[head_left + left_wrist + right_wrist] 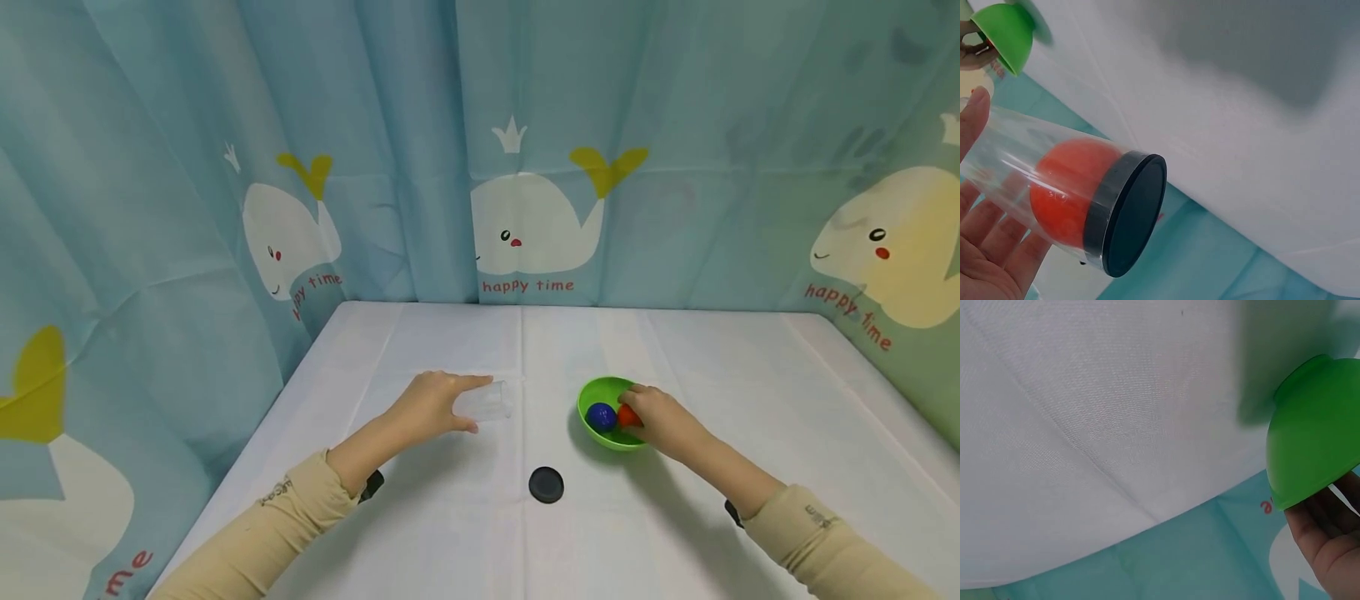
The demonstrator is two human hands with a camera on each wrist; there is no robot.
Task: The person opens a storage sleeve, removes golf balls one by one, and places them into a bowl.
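Observation:
My left hand (427, 407) holds a clear plastic container (483, 402) on its side above the table, thumb and fingers around it. In the left wrist view, an orange ball (1072, 187) sits inside near the container's black end (1138, 215); the head view shows only the clear wall. My right hand (666, 423) reaches over the rim of a green bowl (618, 443) and grips an orange ball (627, 416) in it. Beside that lies a dark blue ball (601, 417). In the right wrist view, the bowl's wall hides the fingertips.
A flat round black disc (546, 485) lies on the white-covered table (465, 533), nearer me than the bowl. Blue curtains (405, 100) with whale prints hang along the table's far and left edges.

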